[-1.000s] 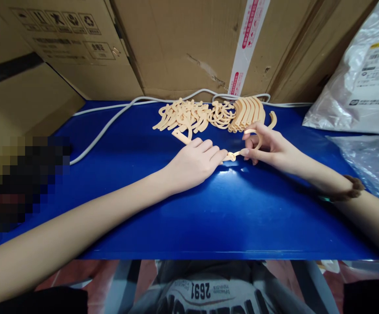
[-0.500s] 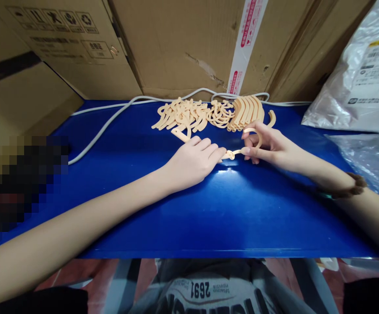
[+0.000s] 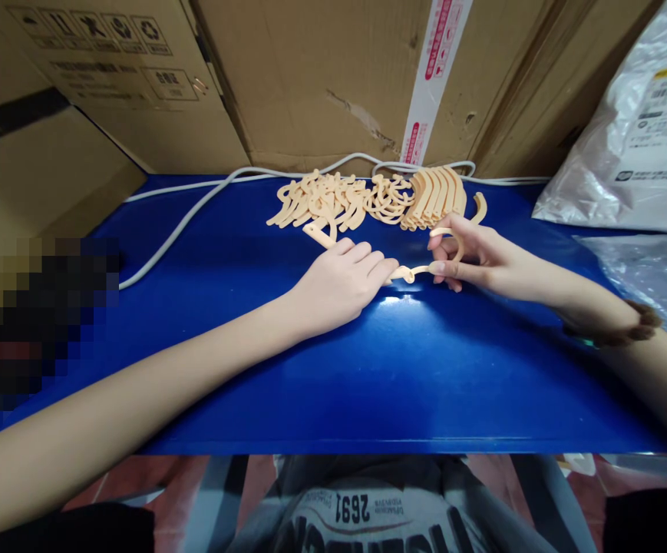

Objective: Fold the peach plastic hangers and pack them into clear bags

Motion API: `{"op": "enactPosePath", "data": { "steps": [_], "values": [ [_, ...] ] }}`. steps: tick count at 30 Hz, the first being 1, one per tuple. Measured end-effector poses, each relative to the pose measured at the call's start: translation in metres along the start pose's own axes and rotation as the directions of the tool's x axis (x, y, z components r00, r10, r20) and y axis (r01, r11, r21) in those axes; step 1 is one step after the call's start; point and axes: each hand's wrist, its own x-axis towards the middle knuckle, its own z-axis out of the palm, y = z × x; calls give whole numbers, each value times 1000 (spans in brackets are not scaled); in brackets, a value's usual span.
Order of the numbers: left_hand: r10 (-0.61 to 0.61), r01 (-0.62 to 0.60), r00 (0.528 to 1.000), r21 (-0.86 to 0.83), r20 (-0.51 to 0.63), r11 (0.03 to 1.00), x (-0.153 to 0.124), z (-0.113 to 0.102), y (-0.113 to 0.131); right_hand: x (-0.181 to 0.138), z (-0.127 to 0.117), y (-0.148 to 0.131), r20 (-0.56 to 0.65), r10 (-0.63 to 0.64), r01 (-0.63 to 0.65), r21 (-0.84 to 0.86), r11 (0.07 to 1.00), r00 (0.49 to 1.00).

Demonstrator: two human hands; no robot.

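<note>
My left hand (image 3: pixel 345 286) is closed, palm down, around a beige plastic hanger arm (image 3: pixel 319 236) whose flat end sticks out at the far left of the fist. The arm's other end meets the joint of a curved beige hanger hook (image 3: pixel 419 269) beside my left fingertips. My right hand (image 3: pixel 468 257) pinches the hook between thumb and fingers, and its curve rises over the fingers. My palms hide part of both pieces. Just behind lie a heap of loose hanger arms (image 3: pixel 315 201), a pile of hooks (image 3: pixel 389 201) and a row of stacked curved arms (image 3: pixel 434 198).
A single curved piece (image 3: pixel 479 209) lies right of the stack. White cable (image 3: pixel 186 223) runs along the back of the blue table (image 3: pixel 368 384). Cardboard boxes (image 3: pixel 321 69) stand behind; a white plastic parcel (image 3: pixel 626 146) and clear plastic wrap (image 3: pixel 649 276) lie at the right.
My right hand has shifted very slightly to the right with the hook, and the joint between the pieces has turned a little. My left hand stays in place.
</note>
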Motion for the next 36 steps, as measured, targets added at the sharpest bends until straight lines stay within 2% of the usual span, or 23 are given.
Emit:
{"op": "enactPosePath", "data": {
  "steps": [9,13,19,22,24,26,28,30,32,34,36],
  "values": [
    [-10,11,999,-29,38,1000,-1,0,-1,1,2,0,-26,2,-2,-22,1000,1000],
    [-14,15,1000,-41,25,999,-1,0,-2,3,2,3,-30,-38,37,-32,999,999],
    [-28,28,1000,-52,0,998,-1,0,-2,6,10,3,-85,-23,20,-35,999,996],
    [-59,59,998,-111,4,992,0,-4,-2,4,8,-5,-238,-57,32,-110,993,970],
    [-155,154,988,-248,16,956,0,-8,-2,2,-1,-10,-421,-122,25,-229,973,899],
    [-304,304,949,-467,79,830,1,-12,-4,0,-17,-11,-568,-207,-73,-430,900,797],
    [-401,421,892,-707,208,568,3,-16,-7,0,-34,-5,-604,-248,-281,-644,712,758],
    [-402,472,841,-853,361,222,5,-20,-11,0,-49,5,-587,-185,-434,-744,508,788],
    [-343,497,802,-865,489,-71,8,-23,-15,2,-59,17,-562,-76,-488,-771,410,824],
    [-302,524,764,-822,570,-222,10,-26,-17,4,-64,28,-527,4,-485,-779,398,850],
    [-303,550,727,-786,617,-281,11,-26,-18,6,-65,35,-500,51,-475,-781,405,865]
  ]
}}
